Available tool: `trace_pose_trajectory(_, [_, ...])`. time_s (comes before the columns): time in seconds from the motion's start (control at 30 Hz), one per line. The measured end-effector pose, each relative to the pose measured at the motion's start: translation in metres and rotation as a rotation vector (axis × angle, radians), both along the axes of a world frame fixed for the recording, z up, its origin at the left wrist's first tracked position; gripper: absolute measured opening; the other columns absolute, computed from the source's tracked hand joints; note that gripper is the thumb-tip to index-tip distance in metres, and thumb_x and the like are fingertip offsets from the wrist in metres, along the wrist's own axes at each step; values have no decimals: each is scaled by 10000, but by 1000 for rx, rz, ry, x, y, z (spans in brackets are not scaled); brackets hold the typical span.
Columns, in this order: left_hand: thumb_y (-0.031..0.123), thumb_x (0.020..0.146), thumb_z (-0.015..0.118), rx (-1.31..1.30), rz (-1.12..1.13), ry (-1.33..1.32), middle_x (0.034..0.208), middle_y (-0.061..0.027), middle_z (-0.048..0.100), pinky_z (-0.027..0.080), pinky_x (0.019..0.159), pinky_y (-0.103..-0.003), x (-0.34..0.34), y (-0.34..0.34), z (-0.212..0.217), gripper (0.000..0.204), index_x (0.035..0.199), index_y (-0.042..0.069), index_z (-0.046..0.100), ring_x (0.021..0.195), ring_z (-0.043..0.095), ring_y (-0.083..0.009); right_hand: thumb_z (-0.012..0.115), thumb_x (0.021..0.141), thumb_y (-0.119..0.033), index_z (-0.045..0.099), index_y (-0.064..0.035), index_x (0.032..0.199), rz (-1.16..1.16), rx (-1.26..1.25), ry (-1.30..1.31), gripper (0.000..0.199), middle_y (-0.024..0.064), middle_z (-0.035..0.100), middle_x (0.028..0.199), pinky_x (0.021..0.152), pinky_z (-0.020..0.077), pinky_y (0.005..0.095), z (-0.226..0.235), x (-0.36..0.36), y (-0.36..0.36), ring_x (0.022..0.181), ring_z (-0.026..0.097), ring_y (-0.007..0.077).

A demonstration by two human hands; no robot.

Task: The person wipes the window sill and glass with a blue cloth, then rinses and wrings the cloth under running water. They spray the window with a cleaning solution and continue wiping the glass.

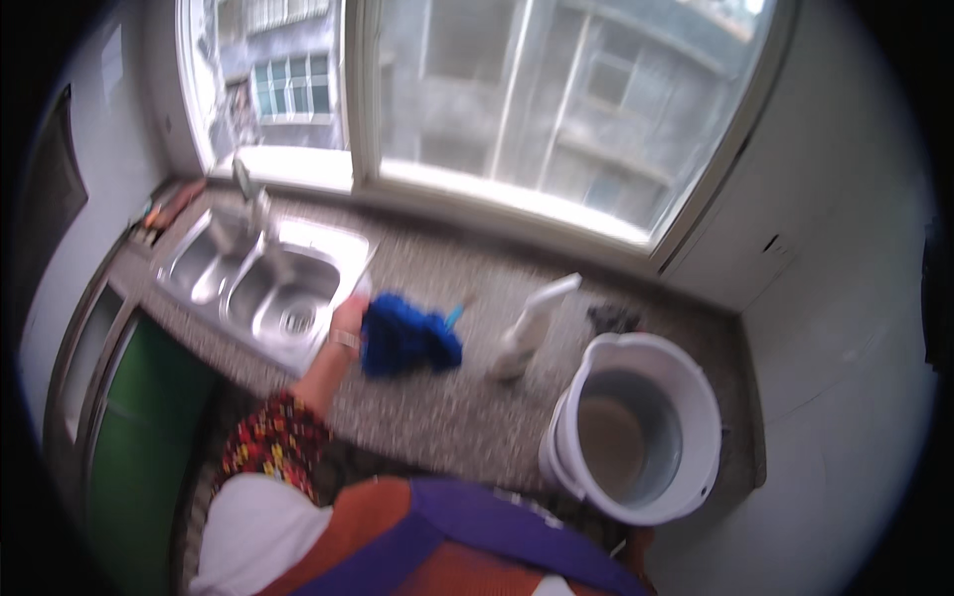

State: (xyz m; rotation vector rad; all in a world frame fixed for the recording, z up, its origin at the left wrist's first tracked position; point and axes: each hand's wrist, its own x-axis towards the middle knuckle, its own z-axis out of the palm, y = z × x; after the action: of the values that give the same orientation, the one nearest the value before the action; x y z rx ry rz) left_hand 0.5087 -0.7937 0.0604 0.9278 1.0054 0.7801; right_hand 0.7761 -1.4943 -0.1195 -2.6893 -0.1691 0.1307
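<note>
My left hand (347, 320) reaches out over the speckled stone counter (437, 417) and grips a fluffy blue cleaning cloth (405, 338) beside the right edge of the steel double sink (260, 283). A thin light-blue handle (454, 316) pokes out of the cloth's right side. My left sleeve is red with a yellow pattern, and a bracelet sits on the wrist. A white spray bottle (532, 326) lies tilted on the counter just right of the cloth. My right hand is not in sight.
A white bucket (636, 427) holding murky water stands at the counter's right end, by the white wall. A dark small object (611, 318) lies behind it. A tap (248, 194) rises behind the sink. A large window runs along the back. Green cabinet doors (139, 437) sit below left.
</note>
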Motion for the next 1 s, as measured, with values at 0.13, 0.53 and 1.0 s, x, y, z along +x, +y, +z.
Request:
trace_pose_trajectory(0.13, [333,813,555,628,-357,419,635,-16,551,437,579,-299,-19,-13,46,276,766,68,617,630,554,-158,551,767,-501,604,-26,1014,58,-3,-26,538,198,619,978,744,449,439,28,-16,9,890,588,366])
trace_pose_trajectory(0.53, [388,663,706,1007,-612,436,952,-164,623,481,743,-429,185,-127,-9,536,1096,116,545,871,604,-329,696,718,-251,521,61,1101,-205,376,-345,524,227,580,1046,850,417,405,70,-93,48,982,553,300])
trace_pose_trajectory(1.0, [308,637,724,1615,-338,-4,761,-111,580,496,580,-361,39,-103,128,497,1028,46,567,653,588,-281,744,664,-294,192,0,1365,607,1043,-305,940,181,265,1382,981,314,435,305,-165,426,1275,297,276])
